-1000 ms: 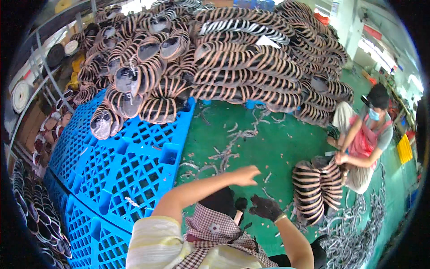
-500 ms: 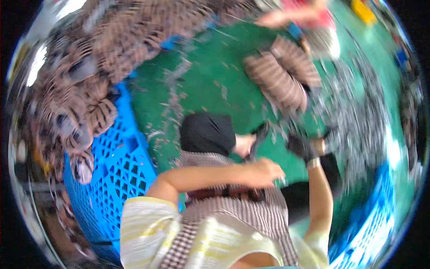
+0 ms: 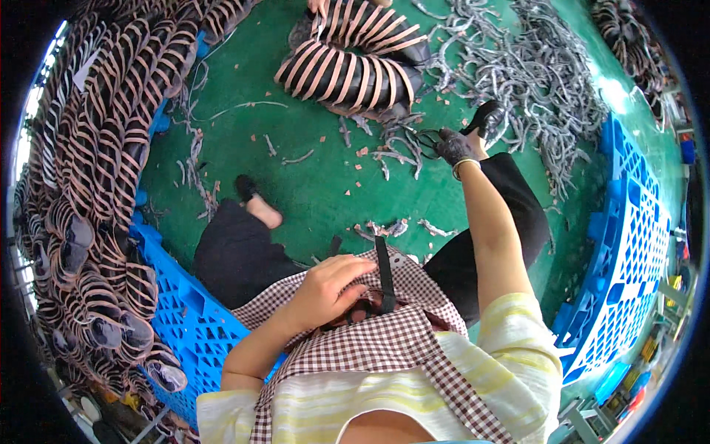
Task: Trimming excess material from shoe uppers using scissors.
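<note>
My bare left hand [image 3: 333, 288] hovers over the front of my checked apron [image 3: 355, 348], fingers stretched out and thumb apart, with nothing visible in it. Close to its fingertips a black strap [image 3: 384, 274] stands up from the apron. A dark grey glove covers my right hand [image 3: 455, 146], closed around the dark handles of scissors [image 3: 425, 139] beside my right foot. Beyond the scissors lies a bent bundle of black pieces wrapped in tan bands [image 3: 355, 74]. Another person's hand [image 3: 318, 7] touches its far end.
Many similar banded bundles [image 3: 96, 148] are piled along the left, on a blue plastic pallet [image 3: 192, 314]. Another blue pallet [image 3: 629, 244] stands at the right. A heap of grey strips [image 3: 525, 74] covers the green floor [image 3: 310, 177] at the far right, with scraps scattered nearer.
The view has swung to the right and sharpened. My left hand has drawn back over the apron, and my right arm reaches farther forward. The banded bundle appears farther left in view.
</note>
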### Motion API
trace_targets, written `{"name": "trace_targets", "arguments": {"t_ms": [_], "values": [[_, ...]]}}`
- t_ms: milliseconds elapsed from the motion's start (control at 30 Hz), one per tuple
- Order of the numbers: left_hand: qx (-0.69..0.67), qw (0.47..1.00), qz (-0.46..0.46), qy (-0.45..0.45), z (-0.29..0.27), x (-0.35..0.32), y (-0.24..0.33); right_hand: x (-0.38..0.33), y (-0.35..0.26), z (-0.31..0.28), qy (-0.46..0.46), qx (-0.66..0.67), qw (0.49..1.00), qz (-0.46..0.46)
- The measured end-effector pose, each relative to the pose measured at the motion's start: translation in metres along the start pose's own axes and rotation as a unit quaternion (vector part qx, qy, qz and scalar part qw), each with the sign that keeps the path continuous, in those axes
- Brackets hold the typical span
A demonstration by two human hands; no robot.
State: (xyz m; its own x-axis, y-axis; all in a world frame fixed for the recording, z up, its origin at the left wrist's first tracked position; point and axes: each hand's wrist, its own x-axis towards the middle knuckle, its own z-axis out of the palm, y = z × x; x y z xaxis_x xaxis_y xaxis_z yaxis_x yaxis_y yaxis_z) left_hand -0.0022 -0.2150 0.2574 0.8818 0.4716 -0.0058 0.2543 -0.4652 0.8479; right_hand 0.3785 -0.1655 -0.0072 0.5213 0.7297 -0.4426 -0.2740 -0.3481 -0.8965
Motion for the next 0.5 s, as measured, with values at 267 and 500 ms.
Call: {"name": "trace_targets", "arguments": {"t_ms": [267, 500], "values": [[-0.035, 0.991, -0.126, 0.014, 0.004, 0.005, -0.066, 0.04, 0.072, -0.004, -0.004, -0.585, 0.81, -0.036], [-0.099, 0.945, -0.311, 0.032, -0.019, -0.004, -0.11, 0.064, 0.082, 0.03, -0.029, -0.671, 0.732, -0.11]]}}
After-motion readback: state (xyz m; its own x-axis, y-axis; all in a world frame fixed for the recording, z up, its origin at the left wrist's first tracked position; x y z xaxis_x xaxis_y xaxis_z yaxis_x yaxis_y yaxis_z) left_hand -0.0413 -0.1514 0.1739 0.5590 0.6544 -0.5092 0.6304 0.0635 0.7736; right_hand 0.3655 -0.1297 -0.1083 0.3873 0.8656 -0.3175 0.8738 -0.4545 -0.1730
